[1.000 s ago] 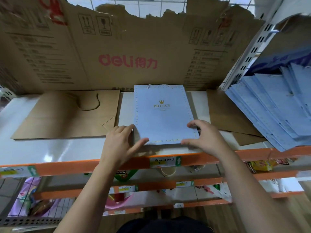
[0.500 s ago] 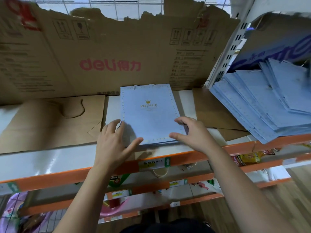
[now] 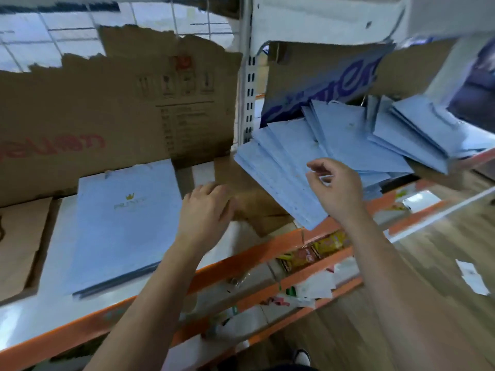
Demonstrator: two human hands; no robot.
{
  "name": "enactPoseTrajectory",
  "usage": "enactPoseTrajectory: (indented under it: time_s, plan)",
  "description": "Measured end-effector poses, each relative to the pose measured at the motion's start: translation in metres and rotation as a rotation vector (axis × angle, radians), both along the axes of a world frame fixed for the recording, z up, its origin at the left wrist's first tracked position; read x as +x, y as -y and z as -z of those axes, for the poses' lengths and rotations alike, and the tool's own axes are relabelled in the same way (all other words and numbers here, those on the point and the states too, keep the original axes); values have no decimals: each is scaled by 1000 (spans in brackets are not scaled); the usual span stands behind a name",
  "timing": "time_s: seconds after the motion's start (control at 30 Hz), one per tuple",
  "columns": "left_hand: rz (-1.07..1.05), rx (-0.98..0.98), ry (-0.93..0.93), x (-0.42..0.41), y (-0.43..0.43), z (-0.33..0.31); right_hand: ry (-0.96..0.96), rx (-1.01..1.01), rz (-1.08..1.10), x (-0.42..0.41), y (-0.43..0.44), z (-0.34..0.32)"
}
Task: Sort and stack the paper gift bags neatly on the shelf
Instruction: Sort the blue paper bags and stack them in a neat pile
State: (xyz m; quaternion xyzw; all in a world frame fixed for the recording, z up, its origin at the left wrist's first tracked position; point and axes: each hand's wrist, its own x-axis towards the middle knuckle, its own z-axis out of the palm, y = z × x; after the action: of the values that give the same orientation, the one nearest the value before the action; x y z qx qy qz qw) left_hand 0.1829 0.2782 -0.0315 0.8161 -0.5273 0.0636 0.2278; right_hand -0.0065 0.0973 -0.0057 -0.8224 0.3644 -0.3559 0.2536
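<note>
The left hand (image 3: pixel 206 207) is hovering low over the shelf (image 3: pixel 241 259) with its fingers relaxed and slightly spread, holding nothing. The right hand (image 3: pixel 334 188) is hanging with thumb and fingers loosely curled, and the blur is keeping me from telling whether they are pinching anything. Just to the left of the left hand a squared stack of pale blue gift bags (image 3: pixel 126 231) is lying flat, a gold crown on the top one. A flat brown bag (image 3: pixel 257 202) is lying under that hand's fingertips and between the two hands. Beneath and beyond the right hand a loose pile of blue bags (image 3: pixel 281 159) is fanning out at all angles, its near corner overhanging the orange edge. Further left another brown bag (image 3: pixel 18 236) is lying flat, and beyond the left hand a torn cardboard sheet (image 3: pixel 120 108) is standing up.
</note>
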Motion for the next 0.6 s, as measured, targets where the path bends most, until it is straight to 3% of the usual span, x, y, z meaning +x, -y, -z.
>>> enactPoseTrajectory:
  time_s: [0.3, 0.6]
  plan:
    - [50, -80, -77, -70, 109, -1, -105, 9, 90, -102, 122, 6]
    - [-49, -117, -77, -106, 146, -4, -170, 52, -5, -122, 170, 15]
